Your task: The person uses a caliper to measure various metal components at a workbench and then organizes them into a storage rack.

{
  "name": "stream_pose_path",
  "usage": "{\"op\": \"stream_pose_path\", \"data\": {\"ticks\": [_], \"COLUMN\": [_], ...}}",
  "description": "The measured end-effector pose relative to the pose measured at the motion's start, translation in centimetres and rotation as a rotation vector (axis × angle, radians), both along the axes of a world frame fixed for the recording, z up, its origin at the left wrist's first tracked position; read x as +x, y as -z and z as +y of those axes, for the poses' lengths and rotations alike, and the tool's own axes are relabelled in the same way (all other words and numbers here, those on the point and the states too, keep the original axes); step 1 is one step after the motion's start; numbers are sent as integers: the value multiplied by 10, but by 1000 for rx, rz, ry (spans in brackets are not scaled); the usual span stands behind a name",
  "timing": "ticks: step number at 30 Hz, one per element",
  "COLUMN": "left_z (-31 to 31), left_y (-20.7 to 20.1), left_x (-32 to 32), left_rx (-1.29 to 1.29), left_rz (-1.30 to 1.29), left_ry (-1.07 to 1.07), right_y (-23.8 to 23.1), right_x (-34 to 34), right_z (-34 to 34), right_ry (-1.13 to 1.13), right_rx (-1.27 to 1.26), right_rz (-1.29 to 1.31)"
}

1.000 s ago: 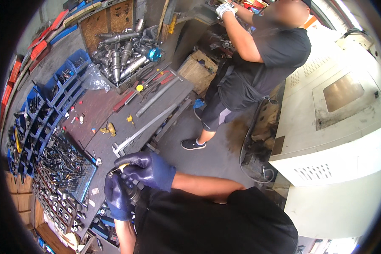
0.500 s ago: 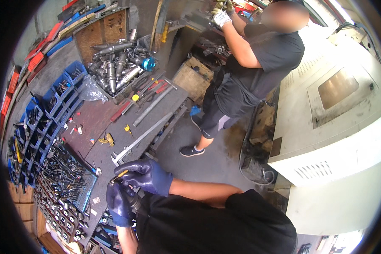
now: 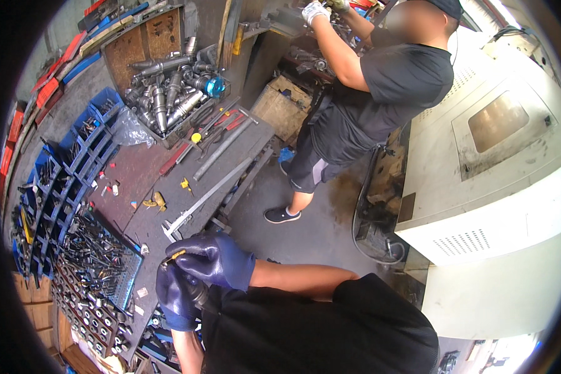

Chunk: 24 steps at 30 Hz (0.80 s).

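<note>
Both my hands wear dark blue gloves and meet close to my chest, over the near edge of the workbench (image 3: 168, 187). My left hand (image 3: 174, 299) is wrapped around a dark metal part (image 3: 199, 293) that is mostly hidden. My right hand (image 3: 213, 258) lies over the top of it, fingers curled, with a small yellow-tipped piece (image 3: 174, 255) at the fingertips. A long steel caliper (image 3: 199, 202) lies on the bench just beyond my hands.
Blue bin racks (image 3: 62, 187) and a tray of drill bits (image 3: 93, 262) fill the left. A crate of steel tool holders (image 3: 168, 93) stands at the back. Another person (image 3: 368, 106) works with raised hands beside a white machine cabinet (image 3: 498, 187).
My gloved hands stay together on the part with little shift. The view has tilted a bit, and the other person's arms remain raised at the machine.
</note>
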<state>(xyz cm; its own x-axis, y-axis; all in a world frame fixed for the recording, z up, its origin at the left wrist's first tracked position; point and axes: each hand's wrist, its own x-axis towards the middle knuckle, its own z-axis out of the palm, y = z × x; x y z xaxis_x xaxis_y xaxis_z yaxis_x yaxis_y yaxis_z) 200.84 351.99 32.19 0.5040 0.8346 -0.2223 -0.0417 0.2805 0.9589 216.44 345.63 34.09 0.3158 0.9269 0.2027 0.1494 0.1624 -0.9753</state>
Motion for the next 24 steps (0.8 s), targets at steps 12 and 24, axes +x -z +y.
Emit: {"op": "stream_pose_path", "data": {"ticks": [12, 24], "left_z": [8, 6], "left_y": [-5, -2], "left_x": [-10, -7], "left_rx": [-30, -92], "left_rz": [-59, -69], "left_ry": [134, 139], "right_y": [-9, 9], "right_x": [-1, 10], "right_z": [0, -3], "right_ry": [-21, -70], "right_rx": [54, 79], "right_rz": [147, 393]}}
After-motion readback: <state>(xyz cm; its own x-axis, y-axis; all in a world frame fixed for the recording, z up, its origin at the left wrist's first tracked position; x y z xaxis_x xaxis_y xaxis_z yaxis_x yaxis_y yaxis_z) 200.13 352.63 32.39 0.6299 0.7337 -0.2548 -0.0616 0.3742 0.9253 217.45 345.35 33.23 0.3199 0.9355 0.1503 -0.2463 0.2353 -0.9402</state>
